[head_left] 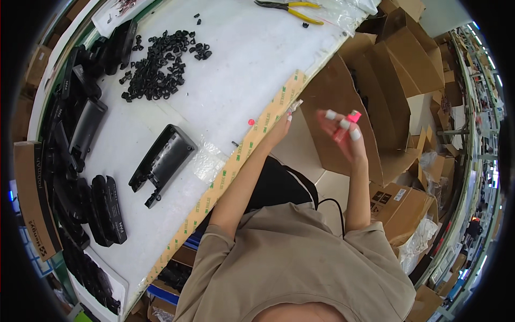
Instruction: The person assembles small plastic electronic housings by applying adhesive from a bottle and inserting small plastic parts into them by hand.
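Observation:
My left hand (280, 131) is at the table's edge, its fingers curled, with white coverings on some fingertips. A small whitish piece (296, 105) shows at its fingertips; I cannot make out what it is. Raised off the table to the right, my right hand (347, 137) has white fingertip coverings too. At its fingers is a small bright pink piece (354, 116), of a kind I cannot tell. A pink dot-like piece (251, 122) lies on the white table (225, 64) by the left forearm. Further left, a hollow black plastic housing (163, 161) lies with its inside up.
Several small black plastic parts (161, 67) form a pile on the table. Black housings (88, 129) line its left side, near a brown carton (35, 198). Yellow-handled pliers (300, 8) lie at the far edge. Printed tape (236, 161) borders the table; open cardboard boxes (370, 96) stand right.

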Demonstrator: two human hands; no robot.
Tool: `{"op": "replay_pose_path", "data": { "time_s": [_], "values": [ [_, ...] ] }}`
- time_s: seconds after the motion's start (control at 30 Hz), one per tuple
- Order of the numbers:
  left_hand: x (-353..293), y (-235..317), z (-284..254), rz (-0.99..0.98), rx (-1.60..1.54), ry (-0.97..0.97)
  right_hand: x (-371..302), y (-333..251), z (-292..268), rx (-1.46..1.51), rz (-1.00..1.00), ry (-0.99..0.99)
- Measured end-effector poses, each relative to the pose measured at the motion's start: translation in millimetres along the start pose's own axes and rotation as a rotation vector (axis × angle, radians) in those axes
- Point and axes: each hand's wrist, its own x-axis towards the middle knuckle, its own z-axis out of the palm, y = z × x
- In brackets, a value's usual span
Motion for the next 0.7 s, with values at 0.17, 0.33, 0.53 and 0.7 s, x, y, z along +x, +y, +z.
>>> {"op": "replay_pose_path", "data": {
  "time_s": [0.17,0.33,0.53,0.7],
  "values": [
    [-2,1,2,-0.053,-0.051,-0.018,-13,7,14,-0.109,0.315,-0.412],
    [-5,5,-3,-0.115,-0.086,-0.095,-17,22,19,-0.038,0.319,-0.330],
    [-5,0,0,-0.039,-0.065,-0.036,-11,40,8,-0.259,0.213,0.009],
    [-5,-1,7,0.025,-0.067,0.064,-8,61,-7,-0.448,0.136,0.321]
  ]
}}
